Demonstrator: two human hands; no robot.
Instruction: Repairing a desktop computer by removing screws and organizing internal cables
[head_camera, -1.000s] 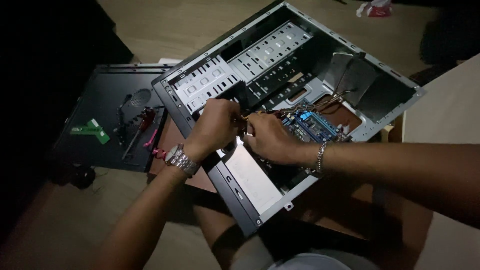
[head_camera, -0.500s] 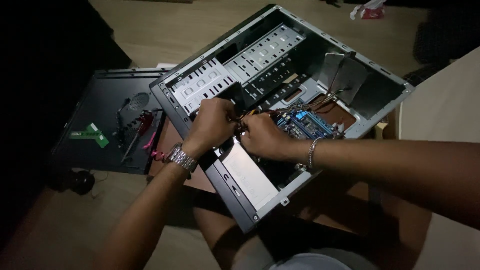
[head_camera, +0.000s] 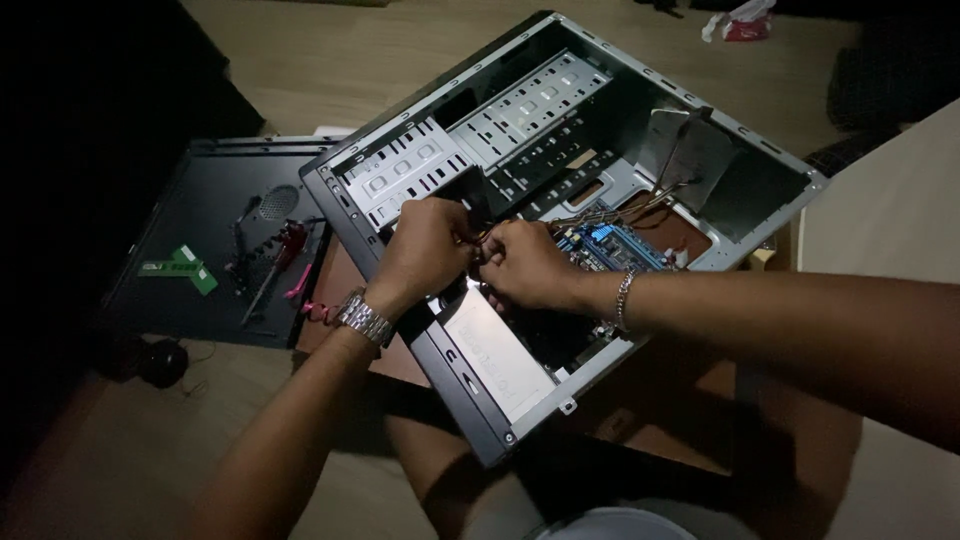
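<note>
A dim room with a pale wooden floor (head_camera: 330, 60) holds an open computer case (head_camera: 640, 110) lying on its side over a low brown surface (head_camera: 690, 420), its side panel off and its grey metal interior facing up. Both of the person's hands meet inside the case, just in front of the perforated drive cage (head_camera: 480, 135). The left hand (head_camera: 425, 250), with a metal watch (head_camera: 365, 320) on its wrist, is curled closed around a small dark part whose shape cannot be told. The right hand (head_camera: 525, 265), wearing a thin bracelet (head_camera: 625, 297), is clenched right beside it, fingertips pinching at the same spot, where thin wires (head_camera: 620, 208) run toward the hands. Just beyond the right hand, deeper in the case, lies the blue motherboard (head_camera: 610, 245). Left of the case, the removed black side panel (head_camera: 200, 230) rests on the floor, carrying a green memory stick (head_camera: 180, 268) and a red-handled tool (head_camera: 285, 245). A small round black object (head_camera: 160, 362) sits near that panel's front corner.
</note>
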